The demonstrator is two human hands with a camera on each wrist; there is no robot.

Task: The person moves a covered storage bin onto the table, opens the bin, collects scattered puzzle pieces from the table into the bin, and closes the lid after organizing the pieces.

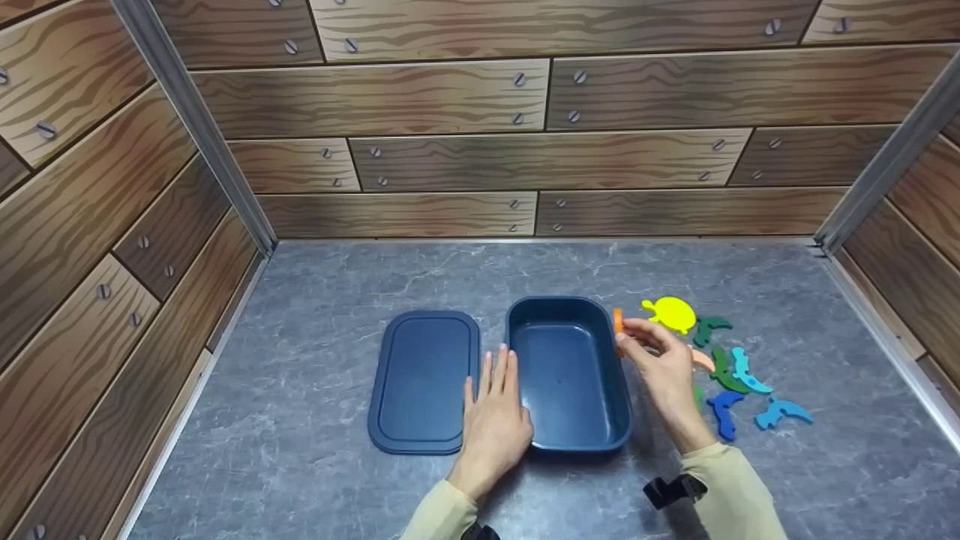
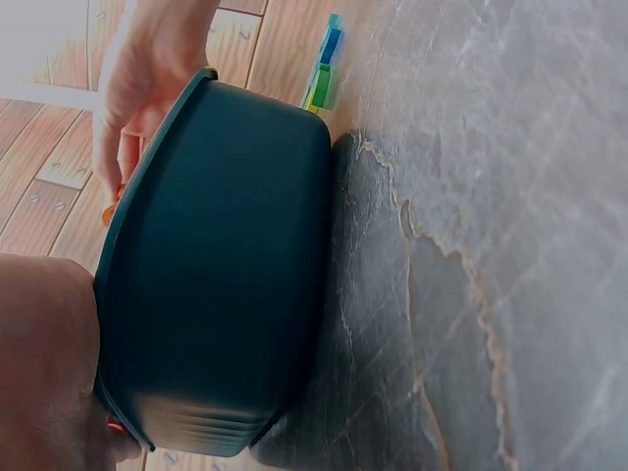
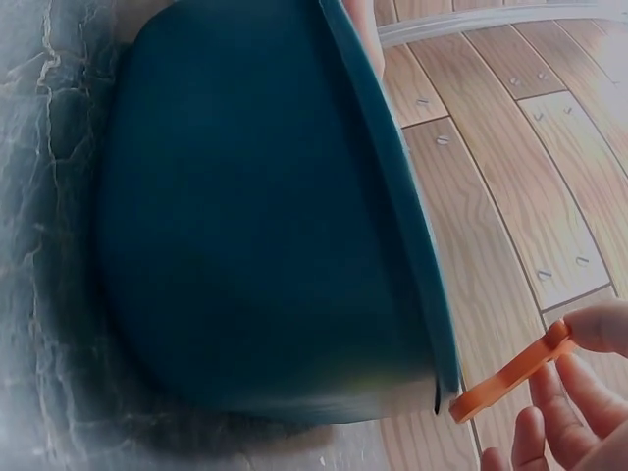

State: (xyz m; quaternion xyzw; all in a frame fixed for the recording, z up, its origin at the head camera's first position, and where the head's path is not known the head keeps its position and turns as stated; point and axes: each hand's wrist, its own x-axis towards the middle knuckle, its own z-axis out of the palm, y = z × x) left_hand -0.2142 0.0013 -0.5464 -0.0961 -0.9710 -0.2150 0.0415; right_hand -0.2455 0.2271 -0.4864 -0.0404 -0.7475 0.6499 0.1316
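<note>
Just beside the blue box [image 1: 570, 390], the right hand [image 1: 664, 371] pinches an orange piece [image 3: 512, 377], probably light, stiff and best held by one end, while the left hand [image 1: 495, 424] rests straight-fingered at the box's left rim.

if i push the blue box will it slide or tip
The blue box would probably slide rather than tip, being wide and flat-bottomed. Its smooth walls may feel slippery, and their even, unbent shape suggests stiffness.
</note>
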